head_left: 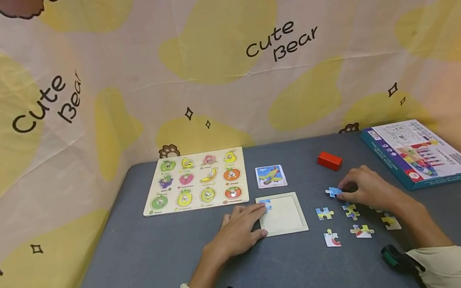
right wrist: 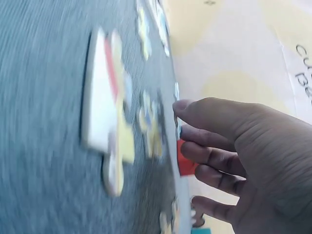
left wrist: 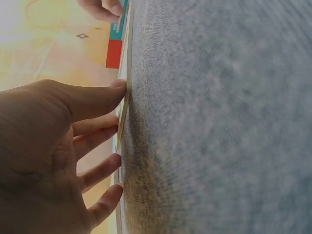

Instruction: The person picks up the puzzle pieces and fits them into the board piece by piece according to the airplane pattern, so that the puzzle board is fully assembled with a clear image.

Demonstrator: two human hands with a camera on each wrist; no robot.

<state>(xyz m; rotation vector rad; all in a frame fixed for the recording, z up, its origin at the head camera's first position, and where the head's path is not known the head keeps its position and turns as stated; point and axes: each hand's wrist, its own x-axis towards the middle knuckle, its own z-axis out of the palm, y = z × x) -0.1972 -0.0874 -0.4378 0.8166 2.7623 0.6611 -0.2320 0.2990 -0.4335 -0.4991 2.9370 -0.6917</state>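
Note:
My left hand (head_left: 239,230) rests on the left side of a cream square puzzle tray (head_left: 302,213). Its fingers lie extended over the upper left corner, with the thumb at the lower left corner. A blue puzzle piece (head_left: 268,204) sits in that corner, partly covered by the fingertips. To the right of the tray, my right hand (head_left: 367,186) pinches another blue jigsaw piece (head_left: 333,192) between thumb and index finger. In the right wrist view this piece (right wrist: 176,117) appears edge-on at the fingertips, raised above the table.
Several loose pieces (head_left: 324,213) lie right of the tray, some under my right forearm. Behind the tray is an airplane picture card (head_left: 270,176). A fruit board (head_left: 193,181) lies at back left, a red block (head_left: 329,161) and a teal-edged box (head_left: 426,150) at back right.

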